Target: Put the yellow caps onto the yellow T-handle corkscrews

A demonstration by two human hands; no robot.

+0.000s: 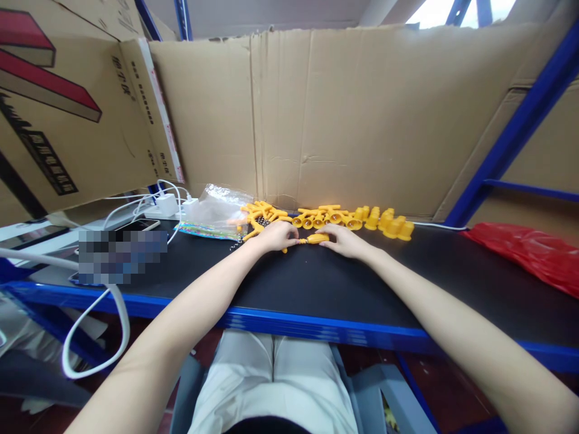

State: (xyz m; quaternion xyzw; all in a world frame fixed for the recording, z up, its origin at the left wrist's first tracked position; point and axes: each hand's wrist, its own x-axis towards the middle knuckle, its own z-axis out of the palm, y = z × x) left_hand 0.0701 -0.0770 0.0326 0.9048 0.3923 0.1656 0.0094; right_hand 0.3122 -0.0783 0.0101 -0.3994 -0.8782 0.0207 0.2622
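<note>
Item 1: one small yellow plastic piece [316,239], lying on the black table top [316,283] at centre, toward the far edge. I see my left hand [274,235] pinching its left end with fingers drawn narrow, and my right hand [344,240] closed on its right end; both rest on the table.

Item 2: a row of yellow plastic parts [344,218], just beyond the hands against the cardboard wall [344,114]. I cannot count them exactly; many overlap.

Item 3: one clear plastic bag [217,211], far left of the hands.

Item 4: one white charger block [166,205] with white cables [90,319], far left.

Item 5: one red plastic bag [529,253], right.

Item 6: one cardboard box [58,108], upper left, with printed characters too distorted for me to read.
</note>
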